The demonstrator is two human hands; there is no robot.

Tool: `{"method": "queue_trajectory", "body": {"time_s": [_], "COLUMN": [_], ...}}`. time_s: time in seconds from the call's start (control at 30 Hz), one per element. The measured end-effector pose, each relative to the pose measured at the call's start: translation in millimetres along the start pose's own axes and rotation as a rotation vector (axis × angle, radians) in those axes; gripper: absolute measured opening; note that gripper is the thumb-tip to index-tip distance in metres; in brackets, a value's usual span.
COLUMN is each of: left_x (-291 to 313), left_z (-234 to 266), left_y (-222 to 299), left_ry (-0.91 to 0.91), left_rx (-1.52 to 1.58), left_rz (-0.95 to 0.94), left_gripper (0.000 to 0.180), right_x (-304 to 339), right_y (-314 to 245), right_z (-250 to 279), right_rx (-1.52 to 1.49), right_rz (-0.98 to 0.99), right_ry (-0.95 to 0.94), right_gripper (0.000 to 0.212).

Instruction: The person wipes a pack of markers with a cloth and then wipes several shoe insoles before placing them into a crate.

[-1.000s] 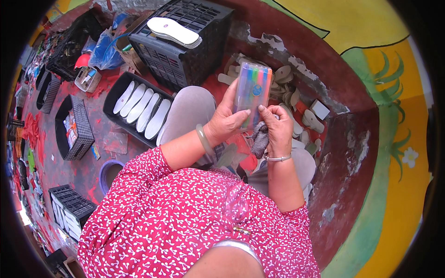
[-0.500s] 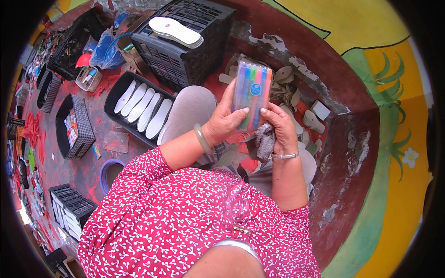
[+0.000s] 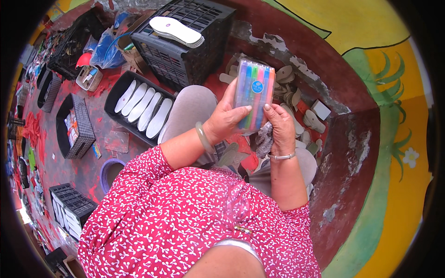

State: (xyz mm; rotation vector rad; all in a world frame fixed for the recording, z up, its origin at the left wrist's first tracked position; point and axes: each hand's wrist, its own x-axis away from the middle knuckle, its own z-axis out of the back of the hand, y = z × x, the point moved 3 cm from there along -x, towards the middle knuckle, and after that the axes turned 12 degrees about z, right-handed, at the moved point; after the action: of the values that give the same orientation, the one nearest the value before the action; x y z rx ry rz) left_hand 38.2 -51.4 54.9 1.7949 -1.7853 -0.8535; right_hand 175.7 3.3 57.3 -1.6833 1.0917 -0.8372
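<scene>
A see-through flat case of coloured marker pens point(image 3: 253, 104) is held up in front of me, a round blue sticker on its face. My left hand point(image 3: 226, 118) grips its left side, thumb across the front. At the lower right edge, my right hand point(image 3: 282, 128) pinches the case with its thumb on the front. A crumpled grey cloth point(image 3: 264, 139) hangs by the right palm, partly hidden by the case and fingers. Loose insole-shaped pieces point(image 3: 289, 95) lie in a heap behind the case.
Left of my knee, a black bin point(image 3: 121, 119) holds a row of white insoles point(image 3: 139, 107). More insoles point(image 3: 175, 30) lie stacked on an upturned black crate point(image 3: 194, 55). Checked baskets point(image 3: 85, 134) and a purple bucket point(image 3: 104, 178) stand farther left. A painted wall point(image 3: 345, 153) curves along the right.
The case has tilted slightly and shifted a little right. My right hand has turned around its edge, and less of the grey cloth shows now.
</scene>
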Motion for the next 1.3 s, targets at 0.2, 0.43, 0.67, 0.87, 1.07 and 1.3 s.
{"method": "queue_trajectory", "body": {"time_s": [0.2,0.43,0.67,0.87,1.07,1.3], "left_x": [1,3,3,-2,1,3], "left_z": [5,-1,-2,6,6,4], "left_y": [-5,-5,-7,-6,-7,-6], "left_ry": [0.075,0.046,0.048,0.004,0.032,0.061], "left_rx": [0.11,0.23,0.212,0.21,0.122,0.142], "left_rz": [0.053,0.106,0.117,0.133,0.056,0.102], "left_gripper": [0.071,0.076,0.075,0.073,0.071,0.071], "right_x": [4,2,0,-1,0,0], "right_y": [-10,-1,6,-2,-4,-4], "right_z": [-15,-6,-1,-1,-1,-3], "right_rx": [0.024,0.021,0.024,0.039,0.042,-0.074], "right_rz": [-0.004,-0.035,-0.028,0.007,0.009,-0.049], "right_ry": [-0.053,-0.037,0.021,0.031,-0.01,-0.043], "right_gripper": [0.024,0.021,0.016,0.016,0.019,0.026]}}
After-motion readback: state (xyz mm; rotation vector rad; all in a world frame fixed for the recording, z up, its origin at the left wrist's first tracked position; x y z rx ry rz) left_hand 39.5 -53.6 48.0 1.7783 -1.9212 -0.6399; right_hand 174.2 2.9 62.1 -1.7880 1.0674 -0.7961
